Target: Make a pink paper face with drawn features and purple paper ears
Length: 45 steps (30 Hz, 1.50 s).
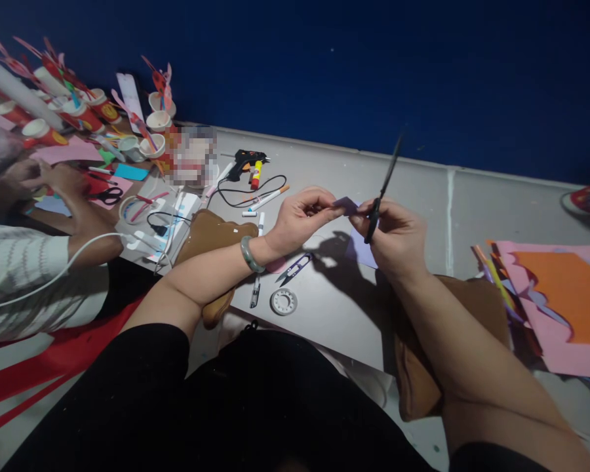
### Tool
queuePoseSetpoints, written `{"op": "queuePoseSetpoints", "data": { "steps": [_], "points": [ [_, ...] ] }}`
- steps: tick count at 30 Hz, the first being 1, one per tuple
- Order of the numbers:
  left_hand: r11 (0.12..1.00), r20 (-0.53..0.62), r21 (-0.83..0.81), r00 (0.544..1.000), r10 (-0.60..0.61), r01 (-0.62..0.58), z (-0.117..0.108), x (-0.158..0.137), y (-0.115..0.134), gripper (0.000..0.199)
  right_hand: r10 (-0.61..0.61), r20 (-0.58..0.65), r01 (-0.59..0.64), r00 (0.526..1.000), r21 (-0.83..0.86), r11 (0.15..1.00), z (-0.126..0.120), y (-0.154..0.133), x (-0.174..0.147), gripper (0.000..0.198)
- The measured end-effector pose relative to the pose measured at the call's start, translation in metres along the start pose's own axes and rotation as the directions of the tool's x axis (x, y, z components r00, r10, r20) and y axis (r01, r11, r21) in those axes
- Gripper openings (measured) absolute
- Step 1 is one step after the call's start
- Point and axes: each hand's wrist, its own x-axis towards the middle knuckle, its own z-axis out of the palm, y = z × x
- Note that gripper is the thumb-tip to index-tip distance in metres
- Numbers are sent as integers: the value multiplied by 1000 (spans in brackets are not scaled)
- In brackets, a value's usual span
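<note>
A small piece of purple paper [345,204] is pinched between the thumb and fingers of my left hand [302,219]. My right hand [398,236] grips black scissors [386,180], their blades pointing up and away from me. The fingertips of that hand also meet the paper's right edge. Below them, a lilac sheet [362,252] lies on the table, partly hidden by my right hand. Under my left wrist are thread snips [295,269], a white roll of tape [284,301] and a pen [255,292].
A black glue gun [246,164] with its cable and a glue stick [256,175] lie at the back. Pink and orange paper sheets [565,298] are stacked on the right. Paper cups [158,120] stand on the left, near a co-worker's arm [78,196]. Brown cushions [211,236] lie under my forearms.
</note>
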Motion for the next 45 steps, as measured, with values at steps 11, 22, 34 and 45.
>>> {"op": "queuePoseSetpoints", "data": {
  "steps": [11,22,34,45],
  "points": [
    [998,33,-50,999,-30,31,2,0,-4,50,-131,-14,130,991,-41,991,0,9,-2,39],
    [939,80,-172,954,-287,297,8,-1,17,55,-140,-8,140,990,-51,989,0,11,-4,32],
    [668,30,-478,770,-637,570,-11,27,36,35,37,302,-89,953,160,983,-16,0,3,57],
    [591,-30,-610,729,-683,529,-20,37,50,27,-30,821,-196,570,172,965,-29,-5,12,68]
  ]
}}
